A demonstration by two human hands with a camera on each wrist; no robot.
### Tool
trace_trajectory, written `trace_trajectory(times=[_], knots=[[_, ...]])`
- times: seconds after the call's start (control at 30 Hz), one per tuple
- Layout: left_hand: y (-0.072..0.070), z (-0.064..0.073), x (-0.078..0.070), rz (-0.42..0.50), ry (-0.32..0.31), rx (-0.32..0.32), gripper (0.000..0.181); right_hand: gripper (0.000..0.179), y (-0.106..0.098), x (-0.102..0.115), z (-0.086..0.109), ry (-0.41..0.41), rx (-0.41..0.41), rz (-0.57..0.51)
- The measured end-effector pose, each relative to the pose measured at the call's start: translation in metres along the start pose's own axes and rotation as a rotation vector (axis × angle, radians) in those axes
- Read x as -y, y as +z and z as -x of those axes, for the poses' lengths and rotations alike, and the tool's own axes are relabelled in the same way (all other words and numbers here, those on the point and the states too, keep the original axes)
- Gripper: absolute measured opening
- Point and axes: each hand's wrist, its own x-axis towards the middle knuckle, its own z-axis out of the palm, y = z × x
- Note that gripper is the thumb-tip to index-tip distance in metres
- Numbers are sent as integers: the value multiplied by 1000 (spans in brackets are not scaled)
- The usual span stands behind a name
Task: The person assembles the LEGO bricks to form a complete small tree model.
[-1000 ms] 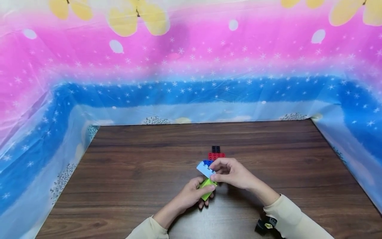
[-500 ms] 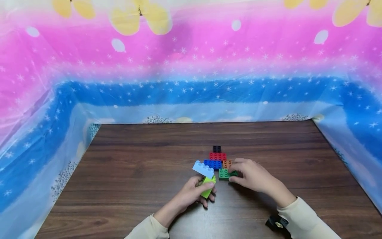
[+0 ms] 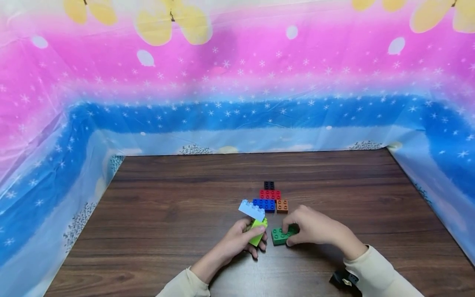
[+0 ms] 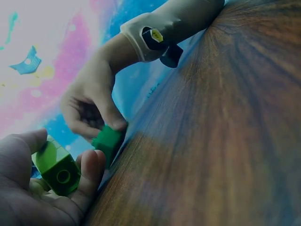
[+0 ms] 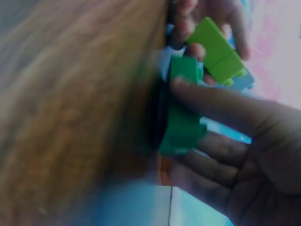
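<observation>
My left hand (image 3: 239, 239) holds a lime-green building brick (image 3: 257, 235) between thumb and fingers. A light blue brick (image 3: 252, 209) is joined to its far end at an angle. In the right wrist view a seam crosses the lime-green part (image 5: 216, 54). To the right, my right hand (image 3: 313, 229) pinches a dark green brick (image 3: 280, 236), thumb on the near side and fingers on the far side. The green brick's studs face up, low over the wooden table (image 3: 167, 198); the right hand covers its right end.
Beyond the hands lie a blue brick (image 3: 264, 204), an orange brick (image 3: 282, 206), a red brick (image 3: 270, 194) and a black brick (image 3: 269, 185), close together in stepped rows. A patterned cloth (image 3: 237, 115) walls the back and sides of the table.
My right hand has left the light blue brick, taken hold of the green brick and drawn it toward me, away from the orange one. The left hand keeps its grip, nearly still.
</observation>
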Motion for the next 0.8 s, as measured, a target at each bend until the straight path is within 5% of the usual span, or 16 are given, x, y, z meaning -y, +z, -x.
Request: trace_trajectory(times=[0.27,0.53,0.8], knots=[[0,0,1,-19,4,2,42,11,-13,-16,8,-135,-42,-417],[-1,0,2,-32,7,12,38,13,-2,-16,0,-85,-259,-437],[-1,-2,5,-23,28,23,37,17,7,-9,-3,-41,-304,-460]])
